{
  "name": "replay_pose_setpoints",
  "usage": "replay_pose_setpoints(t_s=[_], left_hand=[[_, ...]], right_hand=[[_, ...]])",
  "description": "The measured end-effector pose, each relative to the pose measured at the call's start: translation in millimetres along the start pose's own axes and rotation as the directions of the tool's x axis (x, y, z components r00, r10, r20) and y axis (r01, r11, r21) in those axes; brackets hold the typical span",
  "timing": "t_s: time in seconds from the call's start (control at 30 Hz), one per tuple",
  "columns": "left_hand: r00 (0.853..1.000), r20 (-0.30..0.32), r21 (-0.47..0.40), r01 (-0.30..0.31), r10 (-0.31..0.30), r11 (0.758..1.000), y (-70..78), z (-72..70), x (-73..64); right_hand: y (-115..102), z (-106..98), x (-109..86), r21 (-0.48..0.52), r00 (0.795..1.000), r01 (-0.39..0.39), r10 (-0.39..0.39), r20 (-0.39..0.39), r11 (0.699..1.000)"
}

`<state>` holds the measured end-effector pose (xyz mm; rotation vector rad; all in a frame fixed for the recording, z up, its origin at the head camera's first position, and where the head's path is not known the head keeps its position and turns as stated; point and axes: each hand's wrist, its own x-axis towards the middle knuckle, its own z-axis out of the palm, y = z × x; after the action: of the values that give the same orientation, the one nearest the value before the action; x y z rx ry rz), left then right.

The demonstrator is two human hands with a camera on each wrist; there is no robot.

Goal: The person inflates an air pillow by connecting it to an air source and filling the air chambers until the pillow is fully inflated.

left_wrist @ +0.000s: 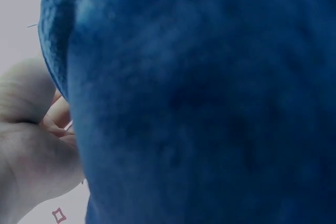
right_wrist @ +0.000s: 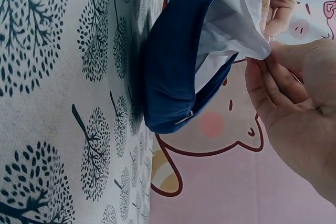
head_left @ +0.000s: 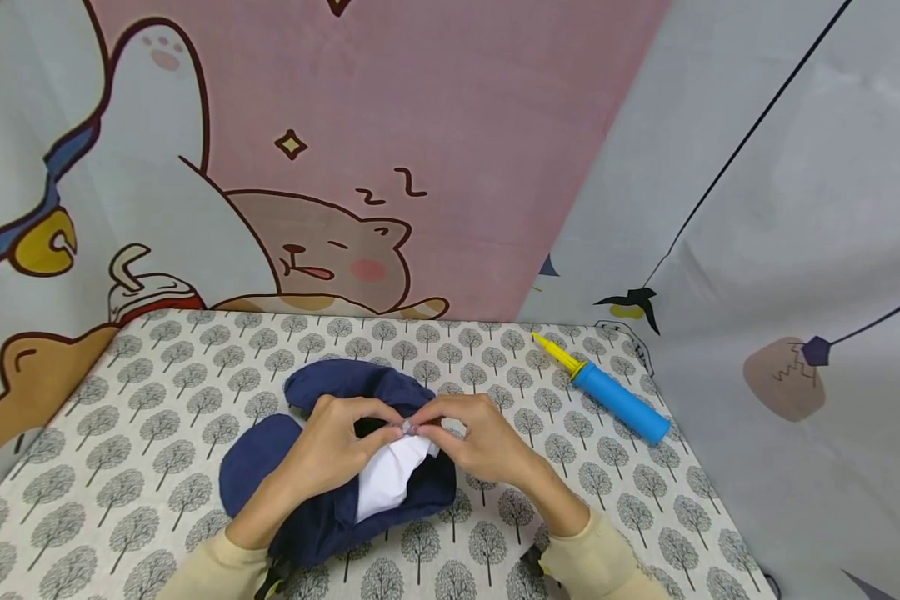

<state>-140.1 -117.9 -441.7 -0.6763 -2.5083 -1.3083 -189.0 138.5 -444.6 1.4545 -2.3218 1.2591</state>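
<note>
A navy blue U-shaped neck pillow cover (head_left: 258, 458) lies on the table with its zipped opening spread apart. White inner lining (head_left: 386, 479) pokes out of that opening, drawn up to a small clear valve (head_left: 408, 427). My left hand (head_left: 341, 437) pinches the valve between thumb and forefinger. From the other side, my right hand (head_left: 480, 433) pinches at the same spot, fingertips meeting the left ones. In the right wrist view the white material (right_wrist: 233, 19) is pulled taut toward the fingertips. Navy fabric (left_wrist: 199, 98) fills most of the left wrist view, hiding much of the left hand.
A blue hand pump (head_left: 621, 402) with a yellow nozzle (head_left: 557, 352) lies at the right of the table. Tree-patterned cloth (head_left: 172, 467) covers the tabletop. Printed curtains (head_left: 480, 150) stand behind and to the right side.
</note>
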Motion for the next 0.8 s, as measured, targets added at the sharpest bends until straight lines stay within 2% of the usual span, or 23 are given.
replay_pose_setpoints(t_s=[0.13, 0.47, 0.6, 0.8], left_hand=[[1.0, -0.012, -0.012, -0.008, 0.008, 1.0, -1.3, 1.3, 0.0], [0.999, -0.035, -0.021, -0.017, 0.016, 1.0, -0.3, 3.4, 0.3], [0.998, -0.05, -0.021, -0.04, 0.039, 0.999, -1.4, 4.9, 0.3], [0.996, -0.061, -0.017, -0.067, 0.066, 0.998, -2.6, 6.8, 0.3]], right_hand=[[1.3, 0.6, -0.3, 0.021, 1.0, 0.019, -0.019, -0.009, 1.0], [1.2, 2.8, 0.4, 0.061, 1.0, -0.008, 0.01, -0.024, 0.998], [0.9, 3.4, 0.0, 0.058, 1.0, -0.013, 0.014, -0.024, 0.998], [1.4, 4.4, 1.4, 0.047, 0.998, 0.053, -0.051, -0.045, 0.997]])
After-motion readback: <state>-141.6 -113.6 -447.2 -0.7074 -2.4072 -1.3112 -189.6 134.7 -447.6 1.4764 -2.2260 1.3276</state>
